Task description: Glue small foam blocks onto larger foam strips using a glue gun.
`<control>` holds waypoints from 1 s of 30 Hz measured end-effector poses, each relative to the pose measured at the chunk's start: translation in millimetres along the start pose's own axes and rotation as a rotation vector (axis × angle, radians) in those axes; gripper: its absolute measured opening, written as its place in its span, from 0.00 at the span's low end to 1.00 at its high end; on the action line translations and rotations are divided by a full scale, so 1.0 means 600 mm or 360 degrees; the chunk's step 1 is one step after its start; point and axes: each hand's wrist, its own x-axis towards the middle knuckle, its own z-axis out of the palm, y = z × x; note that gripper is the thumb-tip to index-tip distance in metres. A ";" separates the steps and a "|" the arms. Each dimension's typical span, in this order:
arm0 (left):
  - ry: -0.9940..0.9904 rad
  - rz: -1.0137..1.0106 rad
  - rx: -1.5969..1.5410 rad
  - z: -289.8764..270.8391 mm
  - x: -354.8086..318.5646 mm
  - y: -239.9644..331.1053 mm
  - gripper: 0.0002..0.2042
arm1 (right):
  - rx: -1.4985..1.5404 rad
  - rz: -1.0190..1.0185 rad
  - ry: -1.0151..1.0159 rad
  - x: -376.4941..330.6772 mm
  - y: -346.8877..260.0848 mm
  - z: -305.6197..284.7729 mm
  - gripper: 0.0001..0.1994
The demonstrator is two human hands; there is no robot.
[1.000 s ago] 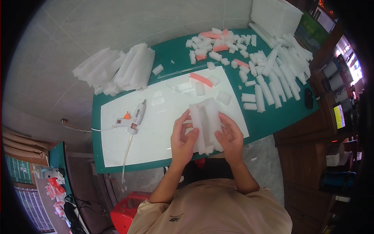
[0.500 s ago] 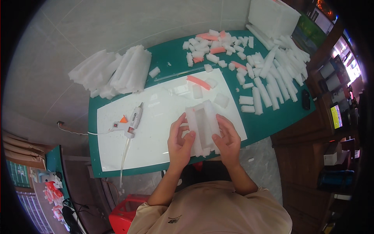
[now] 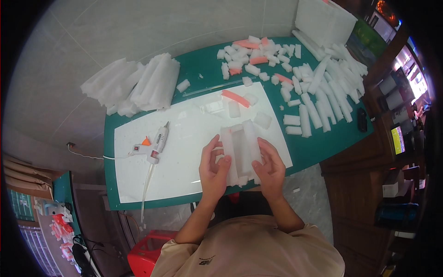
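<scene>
A white foam frame, made of two long side bars joined by short pieces at its far and near ends, is held over the front edge of the white board. My left hand grips its left bar, thumb on top. My right hand presses on the right bar with the thumb and has the fingers along its outer side. Just beyond the frame lie a pink foam strip and a few small white foam blocks. A white glue gun with a clear glue stick rests on the board to the left.
Bundled white foam strips stand at the back left of the green table. Small white and pink foam pieces are heaped at the back, with long foam bars at the right. A red stool stands at lower left.
Almost nothing differs; both hands keep the same hold on the foam frame, and the view has shifted very slightly.
</scene>
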 end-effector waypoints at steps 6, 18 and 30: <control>0.0029 0.0021 -0.0025 0.003 0.002 -0.004 0.26 | 0.0009 -0.0013 0.0026 0.000 -0.006 -0.002 0.25; 0.0039 0.0121 0.0053 -0.006 0.000 -0.027 0.26 | -0.0009 0.0031 0.0013 -0.007 0.003 0.004 0.24; 0.0080 0.0055 -0.0107 0.035 -0.010 0.006 0.25 | -0.0024 -0.0026 -0.0001 -0.022 -0.042 0.007 0.25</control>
